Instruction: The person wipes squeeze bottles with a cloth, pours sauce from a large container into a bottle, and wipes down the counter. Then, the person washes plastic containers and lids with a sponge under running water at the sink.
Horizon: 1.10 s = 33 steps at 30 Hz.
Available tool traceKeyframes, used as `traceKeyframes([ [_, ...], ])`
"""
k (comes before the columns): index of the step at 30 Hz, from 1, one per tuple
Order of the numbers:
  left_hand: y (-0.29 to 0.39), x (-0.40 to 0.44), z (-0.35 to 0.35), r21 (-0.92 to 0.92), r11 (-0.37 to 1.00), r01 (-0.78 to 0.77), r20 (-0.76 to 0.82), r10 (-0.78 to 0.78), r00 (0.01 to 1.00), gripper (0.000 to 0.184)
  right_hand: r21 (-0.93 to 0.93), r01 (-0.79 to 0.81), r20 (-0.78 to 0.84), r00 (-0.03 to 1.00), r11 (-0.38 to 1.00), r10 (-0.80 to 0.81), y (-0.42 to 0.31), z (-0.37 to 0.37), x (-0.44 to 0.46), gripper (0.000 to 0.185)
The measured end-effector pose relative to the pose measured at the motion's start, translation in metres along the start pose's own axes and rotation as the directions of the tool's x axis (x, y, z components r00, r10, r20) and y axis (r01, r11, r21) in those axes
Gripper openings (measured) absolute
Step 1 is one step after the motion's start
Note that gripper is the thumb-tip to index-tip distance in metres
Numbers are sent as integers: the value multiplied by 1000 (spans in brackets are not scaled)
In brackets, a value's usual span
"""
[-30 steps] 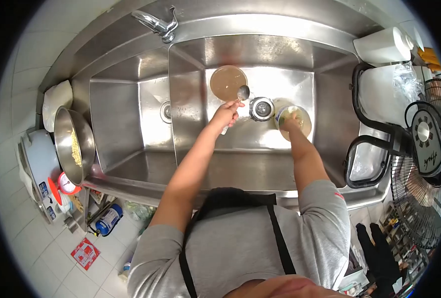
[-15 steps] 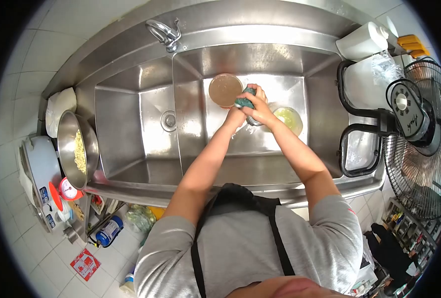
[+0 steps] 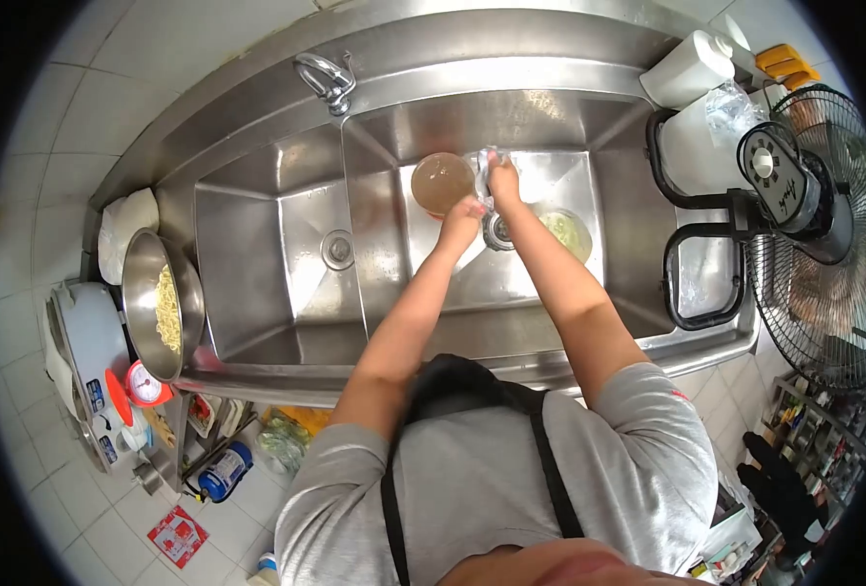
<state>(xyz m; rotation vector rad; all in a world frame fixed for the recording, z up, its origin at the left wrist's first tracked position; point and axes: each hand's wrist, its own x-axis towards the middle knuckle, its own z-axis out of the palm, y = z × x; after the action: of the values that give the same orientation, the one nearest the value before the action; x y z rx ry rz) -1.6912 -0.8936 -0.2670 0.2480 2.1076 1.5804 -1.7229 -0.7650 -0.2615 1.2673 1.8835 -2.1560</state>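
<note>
Over the right basin of the steel sink [image 3: 511,322], my left hand [image 3: 460,223] is closed, its fingertips pinched at the lower end of a pale, shiny thing [image 3: 484,174] I cannot make out. My right hand [image 3: 503,184] is closed around the upper part of that thing, just above and right of my left hand. A round container of brown liquid [image 3: 443,184] stands left of my hands. To their right, a bowl with pale green contents [image 3: 568,232] is partly behind my right forearm. The drain [image 3: 497,232] lies between the two containers.
A faucet [image 3: 328,82] rises at the back. A metal bowl of yellowish strips [image 3: 167,311] and a red scale [image 3: 144,383] are at the left. On the right stand a white bottle [image 3: 687,70], a black-framed rack [image 3: 706,230] and a fan [image 3: 816,234]. A dark-clothed person [image 3: 783,488] is at lower right.
The spoon seen in my left hand earlier is no longer distinct. My right hand left the right bowl, came to my left with a green pad, and has moved up; the pad no longer shows.
</note>
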Motion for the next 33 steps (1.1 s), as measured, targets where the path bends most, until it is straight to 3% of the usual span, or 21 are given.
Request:
traceKeyframes([
  [1, -9, 9, -2, -71, 997, -11, 7, 12, 1000, 10, 197, 152, -54, 988, 969, -145, 17, 13, -2, 49],
  [2, -3, 18, -5, -73, 997, -21, 8, 21, 1000, 10, 215, 177, -206, 970, 960, -133, 45, 29, 16, 46],
  [4, 15, 19, -14, -374, 893, 251, 43, -254, 966, 22, 620, 75, -10, 996, 781, -88, 29, 31, -14, 41],
  [5, 30, 14, -16, -358, 884, 301, 67, -297, 953, 25, 622, 71, -11, 997, 780, -82, 21, 24, -18, 41],
  [6, 29, 16, -18, -353, 887, 299, 67, -295, 953, 25, 611, -75, 208, 976, 788, -68, 14, 12, -14, 34],
  [7, 27, 16, -18, -375, 848, 374, 190, -325, 926, 24, 565, -215, 418, 907, 796, -52, 8, 6, -11, 27],
  [8, 25, 13, -18, -385, 802, 456, 314, -351, 882, 23, 566, -219, 417, 908, 795, -47, 8, 7, -8, 27],
  [10, 26, 14, -14, -381, 799, 465, 348, -342, 873, 30, 475, -162, 328, 945, 865, -3, 1, 10, 3, 17],
  [11, 26, 11, -9, -361, 826, 433, 297, -338, 893, 33, 428, -156, 185, 979, 890, 82, -3, 14, 10, 16],
  [12, 19, 8, -2, -338, 848, 409, 246, -339, 908, 37, 429, -160, 182, 979, 889, 89, 1, 13, 20, 16],
  [13, 7, 8, 4, -197, 934, 299, 95, -285, 954, 41, 559, -167, 103, 986, 813, 131, 5, 14, 33, 20],
  [15, 10, 8, 1, -176, 927, 331, 77, -323, 943, 42, 686, -161, 84, 986, 709, 143, 4, 18, 26, 29],
  [17, 15, 8, -3, -167, 916, 365, 59, -360, 931, 43, 598, -210, 141, 978, 774, 157, 6, 21, 6, 29],
  [18, 17, 11, -8, -307, 840, 448, 169, -415, 894, 41, 502, -247, 191, 966, 829, 172, 9, 22, 1, 29],
  [19, 18, 11, -12, -425, 731, 533, 289, -449, 846, 40, 523, -164, 258, 966, 836, 28, 17, 25, -6, 29],
  [24, 31, 14, -27, -367, 643, 672, 553, -431, 713, 41, 339, -205, 176, 973, 918, 152, -2, 9, -20, 34],
  [26, 56, 17, -35, -139, 696, 704, 343, -633, 694, 50, 252, -67, 144, 989, 965, 32, 1, 9, -14, 39],
  [28, 29, 47, -35, -286, 691, 664, 247, -616, 748, 55, 203, 1, 106, 994, 979, -23, 8, 14, -17, 38],
  [30, 22, 60, -26, -659, 634, 404, 131, -432, 892, 42, 94, -30, 235, 972, 995, 7, 10, 14, -27, 39],
  [31, 17, 64, -25, -666, 628, 403, 126, -437, 890, 42, 28, 71, 142, 987, 997, -74, 19, 20, -24, 37],
  [33, 16, 70, -22, -581, 699, 417, 32, -493, 870, 35, -11, 39, 196, 980, 999, -36, 23, 11, -22, 37],
])
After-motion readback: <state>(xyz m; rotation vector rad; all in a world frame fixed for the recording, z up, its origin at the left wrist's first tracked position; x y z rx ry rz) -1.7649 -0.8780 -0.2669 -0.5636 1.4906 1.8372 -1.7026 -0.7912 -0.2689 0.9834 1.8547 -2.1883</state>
